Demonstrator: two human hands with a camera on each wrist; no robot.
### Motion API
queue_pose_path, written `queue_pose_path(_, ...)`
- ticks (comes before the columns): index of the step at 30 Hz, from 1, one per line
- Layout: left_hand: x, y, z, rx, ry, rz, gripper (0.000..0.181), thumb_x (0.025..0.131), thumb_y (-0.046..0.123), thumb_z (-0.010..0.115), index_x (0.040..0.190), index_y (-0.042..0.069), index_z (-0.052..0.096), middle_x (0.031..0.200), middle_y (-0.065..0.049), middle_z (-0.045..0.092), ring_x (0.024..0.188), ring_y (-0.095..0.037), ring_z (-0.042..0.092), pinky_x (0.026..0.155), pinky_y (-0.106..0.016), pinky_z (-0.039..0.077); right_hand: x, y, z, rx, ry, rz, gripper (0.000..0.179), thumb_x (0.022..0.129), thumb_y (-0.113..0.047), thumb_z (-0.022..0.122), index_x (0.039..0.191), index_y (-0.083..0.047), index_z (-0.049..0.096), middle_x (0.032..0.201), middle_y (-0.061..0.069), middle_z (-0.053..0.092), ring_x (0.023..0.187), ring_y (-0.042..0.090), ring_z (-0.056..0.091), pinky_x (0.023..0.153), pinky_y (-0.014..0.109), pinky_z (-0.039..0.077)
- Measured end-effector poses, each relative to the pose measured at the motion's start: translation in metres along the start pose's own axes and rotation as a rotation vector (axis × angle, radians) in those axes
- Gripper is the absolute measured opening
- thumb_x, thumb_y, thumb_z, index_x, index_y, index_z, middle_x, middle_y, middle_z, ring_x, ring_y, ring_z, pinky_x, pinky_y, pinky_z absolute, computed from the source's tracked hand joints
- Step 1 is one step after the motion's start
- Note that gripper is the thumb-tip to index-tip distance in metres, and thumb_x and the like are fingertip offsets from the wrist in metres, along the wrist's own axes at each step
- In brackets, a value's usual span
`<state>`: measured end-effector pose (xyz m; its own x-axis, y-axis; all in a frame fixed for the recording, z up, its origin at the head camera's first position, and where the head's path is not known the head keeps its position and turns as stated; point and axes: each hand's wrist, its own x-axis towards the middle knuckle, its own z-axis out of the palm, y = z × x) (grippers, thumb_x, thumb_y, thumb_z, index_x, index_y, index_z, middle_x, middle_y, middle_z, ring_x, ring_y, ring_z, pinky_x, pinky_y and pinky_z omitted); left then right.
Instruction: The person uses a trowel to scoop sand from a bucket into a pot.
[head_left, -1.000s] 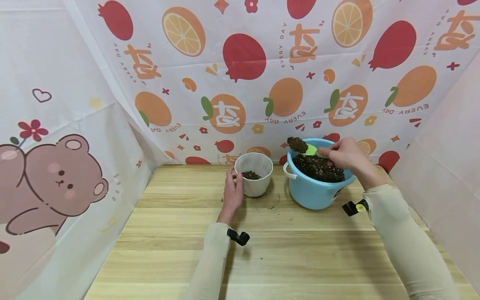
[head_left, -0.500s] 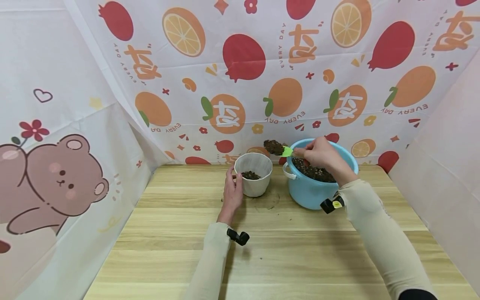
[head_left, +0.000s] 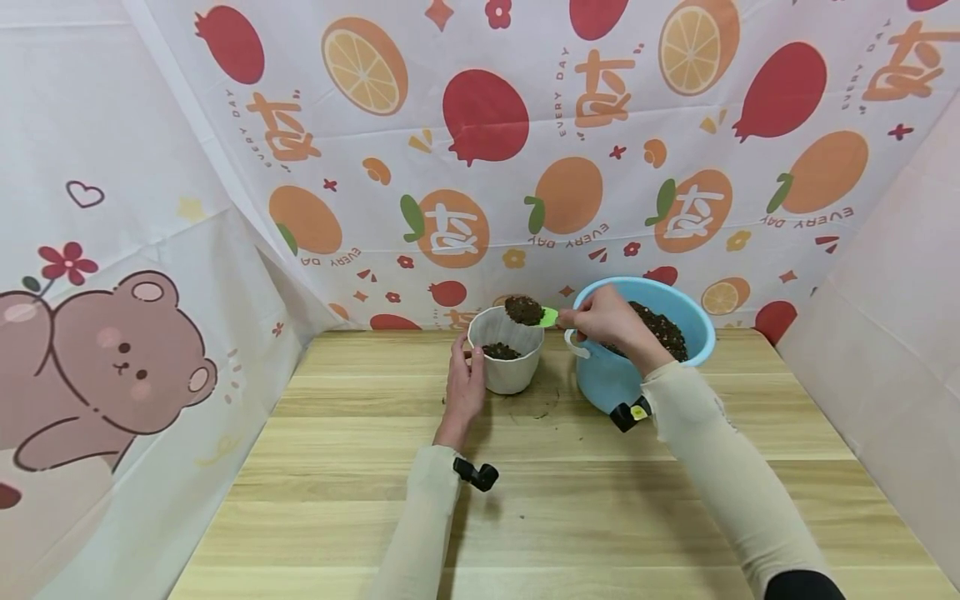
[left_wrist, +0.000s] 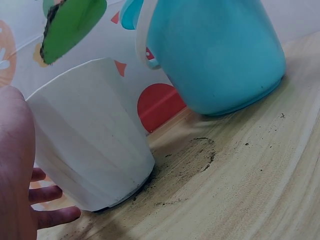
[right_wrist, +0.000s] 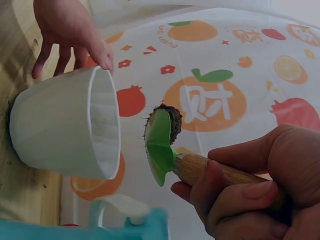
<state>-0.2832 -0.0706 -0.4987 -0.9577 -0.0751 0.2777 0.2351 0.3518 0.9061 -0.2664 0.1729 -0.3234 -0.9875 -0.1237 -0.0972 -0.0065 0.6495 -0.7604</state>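
Observation:
My right hand [head_left: 606, 322] grips the wooden handle [right_wrist: 220, 176] of a small trowel with a green blade [right_wrist: 159, 142]. Dark soil [head_left: 522, 310] is heaped on the blade, over the right side of the white flower pot's [head_left: 512, 377] mouth. That pot stands upright on the table, with a little soil [head_left: 501, 351] at its bottom. Against the pot's left side rests my left hand [head_left: 465, 390], its fingers spread and fairly straight, the thumb near the rim. Right of the pot, a light blue bucket [head_left: 603, 387] holds more soil [head_left: 660, 329], partly hidden by my right hand and forearm.
A white handle [head_left: 576, 344] sticks out from the bucket's left side toward the pot. Soil crumbs [left_wrist: 207, 157] lie on the wooden table [head_left: 360, 467] between pot and bucket. Fruit-printed cloth [head_left: 487, 117] hangs just behind both containers.
My right hand has carried the soil-laden trowel left from above the bucket to the pot's mouth. The left hand, pot and bucket stay in place.

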Motion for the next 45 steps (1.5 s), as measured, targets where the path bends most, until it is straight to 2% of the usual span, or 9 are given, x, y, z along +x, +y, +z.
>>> queue_pose_path(4, 0.001, -0.001, 0.0, 0.001, 0.0, 0.007, 0.052, 0.11, 0.04, 0.034, 0.157, 0.016, 0.03, 0.15, -0.021, 0.048, 0.123, -0.036, 0.056, 0.098, -0.054, 0.048, 0.004, 0.001, 0.006, -0.021, 0.003, -0.015, 0.054, 0.096, -0.025, 0.065, 0.047, -0.016, 0.043, 0.046, -0.005, 0.039, 0.043, 0.012, 0.025, 0.046, 0.028, 0.027)
queue_pose_path(8, 0.002, -0.002, 0.0, 0.001, 0.0, 0.005, 0.052, 0.11, 0.04, 0.034, 0.157, 0.016, 0.03, 0.149, -0.021, 0.048, 0.123, -0.037, 0.057, 0.098, -0.054, 0.048, 0.007, 0.0, 0.01, -0.078, 0.002, -0.004, 0.05, 0.094, -0.026, 0.064, 0.047, -0.014, 0.053, 0.048, 0.002, 0.052, 0.042, 0.011, 0.027, 0.046, 0.027, 0.027)
queue_pose_path(12, 0.002, -0.001, 0.0, 0.007, -0.005, -0.007, 0.053, 0.11, 0.042, 0.034, 0.157, 0.016, 0.029, 0.149, -0.019, 0.048, 0.121, -0.037, 0.058, 0.099, -0.054, 0.048, 0.01, 0.0, 0.014, -0.131, 0.009, 0.025, 0.046, 0.093, -0.028, 0.065, 0.05, -0.012, 0.058, 0.059, 0.011, 0.068, 0.042, 0.013, 0.042, 0.046, 0.028, 0.034)
queue_pose_path(15, 0.001, 0.0, 0.0, 0.018, -0.006, -0.012, 0.054, 0.11, 0.042, 0.034, 0.157, 0.017, 0.029, 0.147, -0.018, 0.049, 0.119, -0.037, 0.059, 0.098, -0.054, 0.048, 0.012, -0.001, 0.017, -0.149, 0.008, 0.047, 0.044, 0.092, -0.028, 0.065, 0.052, -0.012, 0.058, 0.06, 0.009, 0.07, 0.048, 0.019, 0.055, 0.047, 0.028, 0.039)
queue_pose_path(18, 0.001, 0.0, 0.0, 0.025, -0.006, -0.014, 0.053, 0.11, 0.042, 0.034, 0.157, 0.017, 0.029, 0.146, -0.019, 0.05, 0.118, -0.037, 0.06, 0.098, -0.053, 0.048, 0.013, -0.001, 0.02, -0.168, 0.009, 0.056, 0.042, 0.092, -0.026, 0.064, 0.053, -0.014, 0.056, 0.055, 0.004, 0.067, 0.053, 0.023, 0.06, 0.048, 0.029, 0.039)
queue_pose_path(26, 0.002, 0.0, 0.0, 0.016, -0.002, 0.002, 0.052, 0.11, 0.04, 0.035, 0.156, 0.016, 0.03, 0.146, -0.02, 0.05, 0.12, -0.037, 0.059, 0.098, -0.054, 0.048, 0.02, -0.003, 0.028, -0.227, 0.022, 0.032, 0.044, 0.091, -0.021, 0.057, 0.049, -0.017, 0.045, 0.048, 0.001, 0.06, 0.04, 0.013, 0.039, 0.045, 0.028, 0.035)
queue_pose_path(36, 0.002, 0.001, -0.001, 0.01, -0.014, -0.003, 0.053, 0.11, 0.04, 0.034, 0.157, 0.017, 0.029, 0.148, -0.018, 0.049, 0.112, -0.036, 0.062, 0.094, -0.051, 0.049, 0.026, -0.008, 0.038, -0.313, 0.055, 0.004, 0.04, 0.09, -0.018, 0.058, 0.052, -0.016, 0.045, 0.05, 0.002, 0.061, 0.043, 0.015, 0.052, 0.045, 0.028, 0.036)
queue_pose_path(43, 0.003, 0.0, -0.001, 0.005, -0.015, -0.017, 0.051, 0.11, 0.039, 0.036, 0.157, 0.019, 0.029, 0.15, -0.017, 0.049, 0.113, -0.036, 0.062, 0.094, -0.052, 0.049, 0.029, -0.011, 0.043, -0.347, 0.046, 0.015, 0.041, 0.092, -0.02, 0.061, 0.057, -0.017, 0.039, 0.048, -0.004, 0.035, 0.044, 0.012, 0.032, 0.045, 0.029, 0.033)
queue_pose_path(45, 0.003, 0.001, -0.001, 0.011, -0.012, -0.018, 0.051, 0.11, 0.039, 0.036, 0.157, 0.019, 0.029, 0.151, -0.017, 0.049, 0.112, -0.036, 0.062, 0.094, -0.052, 0.049, 0.029, -0.012, 0.044, -0.353, 0.04, 0.026, 0.041, 0.092, -0.02, 0.061, 0.059, -0.017, 0.038, 0.05, -0.004, 0.032, 0.046, 0.013, 0.03, 0.046, 0.029, 0.033)
